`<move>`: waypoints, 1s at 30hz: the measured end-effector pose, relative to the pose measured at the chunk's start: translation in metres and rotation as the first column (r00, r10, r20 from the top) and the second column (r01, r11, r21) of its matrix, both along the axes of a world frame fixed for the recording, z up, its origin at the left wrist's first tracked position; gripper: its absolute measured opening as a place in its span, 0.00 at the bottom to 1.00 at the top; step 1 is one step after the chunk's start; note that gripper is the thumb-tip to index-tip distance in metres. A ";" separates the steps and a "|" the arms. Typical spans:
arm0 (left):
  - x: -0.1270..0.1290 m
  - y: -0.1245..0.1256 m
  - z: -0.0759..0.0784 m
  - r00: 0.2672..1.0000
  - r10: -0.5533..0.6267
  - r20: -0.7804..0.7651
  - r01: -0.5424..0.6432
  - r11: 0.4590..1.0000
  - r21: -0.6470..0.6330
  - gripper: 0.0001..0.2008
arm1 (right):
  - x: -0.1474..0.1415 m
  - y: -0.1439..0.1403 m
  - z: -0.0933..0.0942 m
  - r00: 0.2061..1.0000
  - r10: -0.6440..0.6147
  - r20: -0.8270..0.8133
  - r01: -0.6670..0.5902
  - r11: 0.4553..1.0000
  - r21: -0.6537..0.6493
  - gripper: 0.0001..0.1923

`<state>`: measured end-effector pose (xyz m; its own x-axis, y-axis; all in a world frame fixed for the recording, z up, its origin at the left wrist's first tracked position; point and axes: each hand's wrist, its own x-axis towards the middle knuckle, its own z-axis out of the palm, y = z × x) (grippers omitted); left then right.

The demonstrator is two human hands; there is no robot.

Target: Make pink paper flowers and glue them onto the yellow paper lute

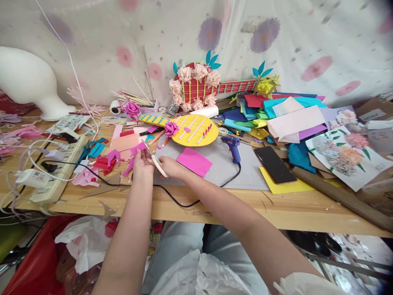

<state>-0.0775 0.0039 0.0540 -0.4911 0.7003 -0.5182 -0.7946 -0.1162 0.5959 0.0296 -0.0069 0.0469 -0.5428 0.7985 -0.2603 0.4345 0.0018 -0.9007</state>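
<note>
Scissors with white plastic handles [156, 161], one pair, sit over the left part of a flat grey mat [251, 174] in the head view. The right hand [170, 167] is closed on the handles; the blades slant up and away to the left, beside the left hand [143, 162]. That hand is turned palm up with its fingers curled at the blades; whether it pinches a scrap I cannot tell. Magenta paper scraps [113, 157] lie just left of it.

Two stringed-instrument models stand beyond: one yellow with a rounded body [193, 137], carrying two magenta paper flowers [172, 129], and one red [193, 90], ringed by about eight pale pink paper flowers [200, 71]. One bright pink rectangular sheet [194, 162] lies just beside the right hand. One blue glue gun [233, 149] rests on the mat's far right part, and one black phone [275, 164] partly covers one yellow sheet [284, 186].

Grey mat surface shows between the pink sheet and the glue gun, the widest room near the right hand; scraps crowd the left side, up to one cream power strip [59, 174]. One black cable [175, 200] runs beneath both forearms near the front edge of the wooden bench [172, 214]. One long brown pole [344, 196] slants along that edge at right.
</note>
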 end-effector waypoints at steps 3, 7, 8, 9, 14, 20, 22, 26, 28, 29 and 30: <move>0.000 -0.008 0.005 0.990 0.104 0.091 -0.104 0.995 -0.008 0.10 | 0.012 -0.001 0.003 0.991 0.036 -0.130 -0.052 0.992 -0.117 0.27; 0.003 -0.017 0.008 0.998 0.044 0.037 -0.044 0.999 0.007 0.08 | 0.042 0.003 0.015 0.967 0.085 -0.241 -0.135 0.970 -0.202 0.23; 0.006 -0.018 0.009 0.999 0.032 0.018 -0.033 0.999 0.020 0.08 | 0.050 0.006 0.018 0.969 0.103 -0.227 -0.149 0.969 -0.199 0.23; 0.010 -0.019 0.010 1.000 0.019 0.006 -0.019 0.999 0.036 0.08 | 0.059 0.009 0.022 0.971 0.119 -0.208 -0.161 0.968 -0.194 0.23; 0.044 -0.020 0.015 0.999 -0.046 0.022 0.043 0.993 0.113 0.07 | 0.095 0.014 0.041 0.968 0.216 -0.126 -0.238 0.952 -0.191 0.27; 0.083 -0.022 0.011 0.989 -0.127 0.074 0.118 0.986 0.121 0.06 | 0.126 0.001 0.037 0.973 0.219 -0.075 -0.230 0.951 -0.209 0.29; 0.090 -0.021 0.008 0.985 -0.152 0.080 0.142 0.982 0.123 0.06 | 0.132 -0.002 0.035 0.973 0.220 -0.072 -0.231 0.951 -0.206 0.28; 0.099 -0.018 0.007 0.980 -0.183 0.076 0.171 0.975 0.143 0.06 | 0.139 -0.003 0.035 0.967 0.239 -0.084 -0.249 0.957 -0.147 0.28; 0.102 -0.017 0.008 0.980 -0.185 0.074 0.172 0.973 0.155 0.07 | 0.140 -0.003 0.038 0.966 0.247 -0.081 -0.256 0.960 -0.112 0.29; 0.103 -0.017 0.009 0.980 -0.183 0.075 0.169 0.973 0.160 0.07 | 0.139 -0.003 0.040 0.967 0.246 -0.074 -0.252 0.963 -0.097 0.30; 0.104 -0.017 0.010 0.981 -0.178 0.076 0.164 0.973 0.162 0.07 | 0.139 -0.004 0.041 0.968 0.243 -0.066 -0.248 0.966 -0.080 0.30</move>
<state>0.0263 -0.0133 0.0639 -0.3136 0.8445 -0.4342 -0.8600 -0.0588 0.5068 0.1685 -0.0106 0.0882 -0.7347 0.6149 -0.2865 0.3797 0.0227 -0.9248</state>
